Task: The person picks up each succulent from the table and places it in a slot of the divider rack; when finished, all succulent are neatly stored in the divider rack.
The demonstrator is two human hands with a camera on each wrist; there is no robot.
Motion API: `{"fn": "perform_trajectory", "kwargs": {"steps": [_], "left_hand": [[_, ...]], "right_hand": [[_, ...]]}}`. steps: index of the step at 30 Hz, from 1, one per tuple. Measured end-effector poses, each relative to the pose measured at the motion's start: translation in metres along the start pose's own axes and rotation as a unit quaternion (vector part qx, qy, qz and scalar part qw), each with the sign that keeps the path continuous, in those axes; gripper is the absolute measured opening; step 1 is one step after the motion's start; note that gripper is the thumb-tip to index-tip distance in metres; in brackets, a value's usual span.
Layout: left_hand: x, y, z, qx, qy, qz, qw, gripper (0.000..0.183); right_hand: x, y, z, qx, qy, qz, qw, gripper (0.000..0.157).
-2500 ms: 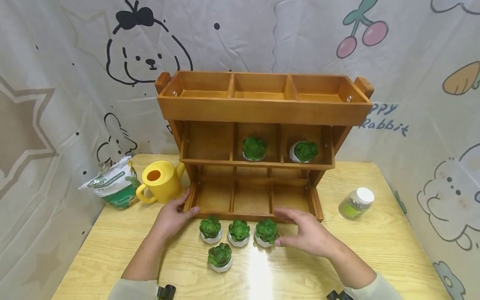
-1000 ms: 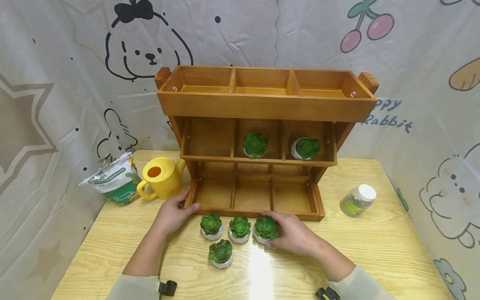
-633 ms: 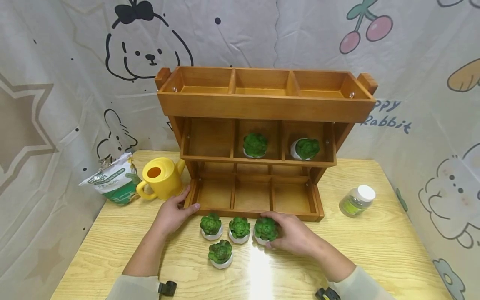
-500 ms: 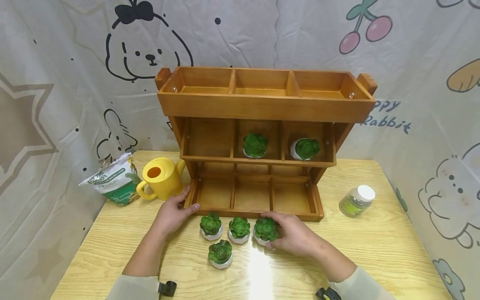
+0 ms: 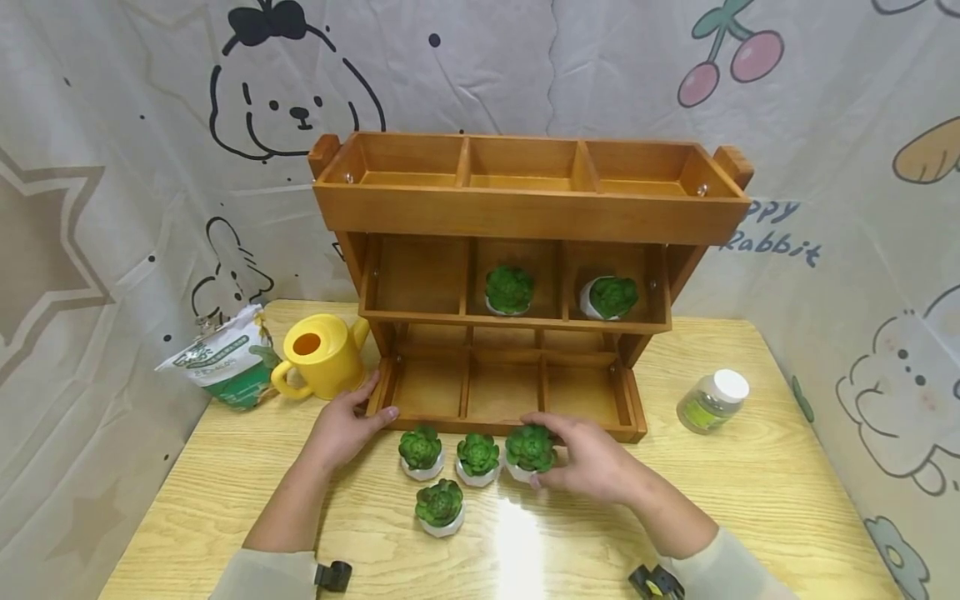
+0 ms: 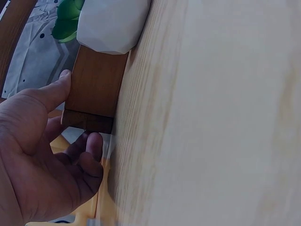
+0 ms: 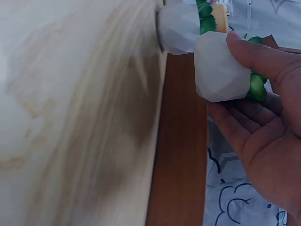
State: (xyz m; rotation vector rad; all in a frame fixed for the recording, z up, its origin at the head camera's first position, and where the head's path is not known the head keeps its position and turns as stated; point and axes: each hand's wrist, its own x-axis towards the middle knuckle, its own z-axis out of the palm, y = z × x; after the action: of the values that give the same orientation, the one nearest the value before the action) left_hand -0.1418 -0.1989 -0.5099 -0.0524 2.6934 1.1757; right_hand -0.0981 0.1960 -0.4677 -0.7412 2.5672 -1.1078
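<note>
My right hand [image 5: 592,460] pinches a small potted succulent [image 5: 530,450], thumb on one side of its white faceted pot and fingers on the other. In the right wrist view this pot [image 7: 222,68] hangs clear of the tabletop. My left hand [image 5: 347,429] grips the front left corner of the wooden shelf's [image 5: 525,215] bottom tray, thumb over the front rim. Left of the held plant stand more potted succulents: one in the middle [image 5: 477,457], one at the left [image 5: 421,450] and one nearer [image 5: 440,505]. Two others [image 5: 509,289] sit in the shelf's middle tray.
A yellow watering can [image 5: 321,357] stands just left of the shelf, close to my left hand. Beyond it leans a green and white bag [image 5: 228,358]. At the right is a clear jar with a white lid [image 5: 712,402]. A printed cloth hangs behind the table [image 5: 720,500].
My right hand has closed in on the rightmost front succulent, taken hold of its pot and raised it a little off the table. The left hand stays at the tray corner.
</note>
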Motion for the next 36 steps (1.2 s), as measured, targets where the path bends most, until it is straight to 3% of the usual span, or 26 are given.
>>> {"fn": "perform_trajectory", "kwargs": {"steps": [17,36], "left_hand": [[0.000,-0.001,0.000,-0.007,-0.001,-0.002,1.0000,0.083],[0.002,-0.001,0.001,-0.002,0.000,0.001,1.0000,0.082]], "right_hand": [[0.014,-0.018,-0.018,0.005,0.029,-0.043,0.999,0.081],[0.027,-0.041,-0.032,-0.002,0.053,-0.057,0.997,0.080]]}}
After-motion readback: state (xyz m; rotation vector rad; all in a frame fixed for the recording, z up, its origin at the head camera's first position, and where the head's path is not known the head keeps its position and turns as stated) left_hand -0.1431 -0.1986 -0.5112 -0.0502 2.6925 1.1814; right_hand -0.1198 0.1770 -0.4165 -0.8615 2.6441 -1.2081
